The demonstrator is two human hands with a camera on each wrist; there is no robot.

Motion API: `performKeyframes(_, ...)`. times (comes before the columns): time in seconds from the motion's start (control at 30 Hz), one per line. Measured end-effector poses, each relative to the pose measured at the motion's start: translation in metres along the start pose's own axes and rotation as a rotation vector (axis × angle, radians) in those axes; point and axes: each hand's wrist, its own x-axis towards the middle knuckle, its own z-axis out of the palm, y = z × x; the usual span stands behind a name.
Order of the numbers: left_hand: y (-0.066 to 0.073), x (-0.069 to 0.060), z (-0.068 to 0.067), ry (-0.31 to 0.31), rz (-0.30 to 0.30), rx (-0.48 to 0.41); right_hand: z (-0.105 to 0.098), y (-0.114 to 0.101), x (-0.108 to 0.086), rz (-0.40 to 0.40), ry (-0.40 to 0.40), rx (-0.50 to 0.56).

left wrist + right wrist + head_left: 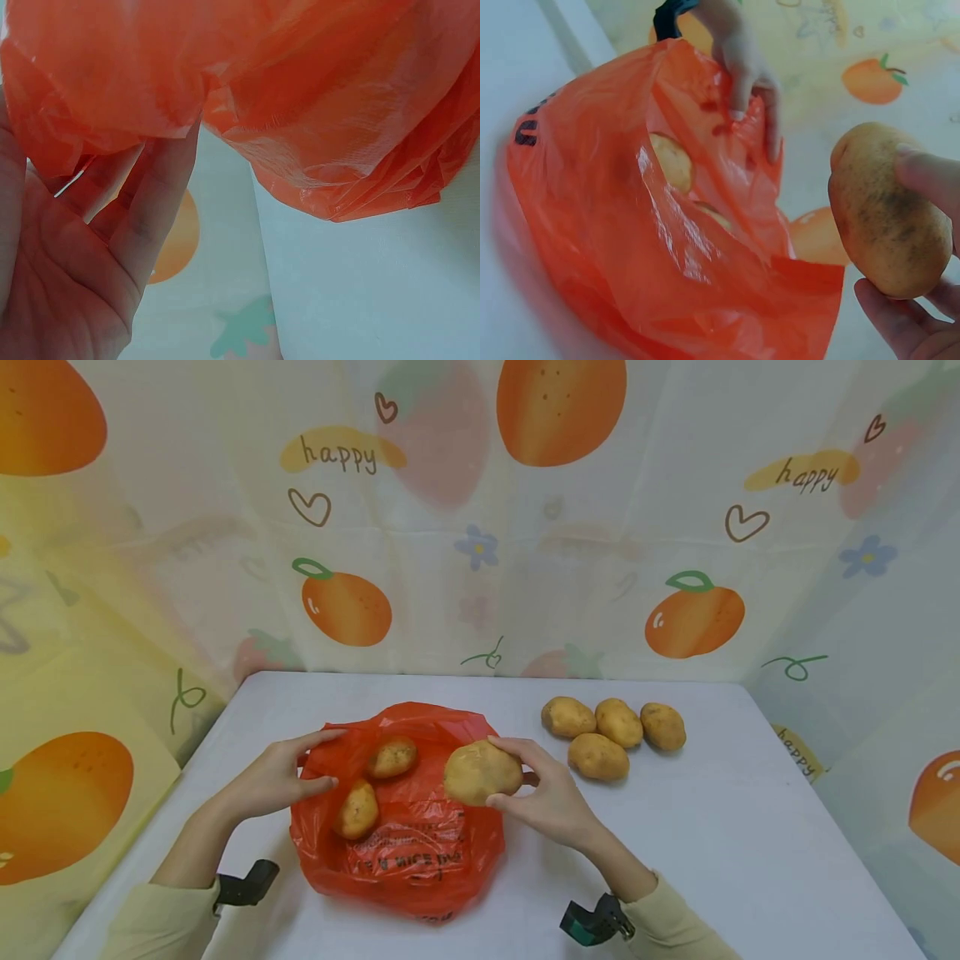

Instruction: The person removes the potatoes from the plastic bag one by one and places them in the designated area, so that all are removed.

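Note:
A red plastic bag [427, 852] lies open on the white table, with two potatoes [393, 757] [357, 810] inside it. My left hand [277, 777] holds the bag's left rim between thumb and fingers; in the left wrist view the fingers [154, 202] pass behind the red plastic [315, 97]. Above the bag's right side, my right hand [543, 793] grips a potato [482, 773] between thumb and fingers. The right wrist view shows this potato [889, 214] with dark patches on its skin, apart from the bag [607, 202].
Several potatoes [598, 757] sit grouped at the back right of the white table [720, 860]. A fruit-patterned cloth [555, 602] hangs behind the table and along its sides. Each wrist wears a dark strapped camera [249, 883].

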Motion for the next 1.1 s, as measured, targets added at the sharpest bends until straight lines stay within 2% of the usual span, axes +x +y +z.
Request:
performKeyframes(0.07,0.0,0.0,0.0,-0.001,0.002,0.003,-0.003,0.001,-0.002,0.001,0.01,0.004)
performKeyframes(0.37,0.0,0.0,-0.001,-0.003,-0.005,0.01,-0.016,0.039,-0.009,0.01,0.056,0.017)
performKeyframes(0.57,0.001,-0.001,-0.001,-0.009,-0.021,-0.004,-0.029,0.049,-0.017,0.06,0.094,-0.001)
performKeyframes(0.93,0.002,-0.001,-0.002,-0.005,-0.016,0.007,-0.052,0.062,-0.03,0.064,0.157,-0.029)
performKeyframes(1.1,0.0,-0.001,-0.002,-0.009,-0.015,0.003,-0.065,0.068,-0.036,0.142,0.191,-0.021)
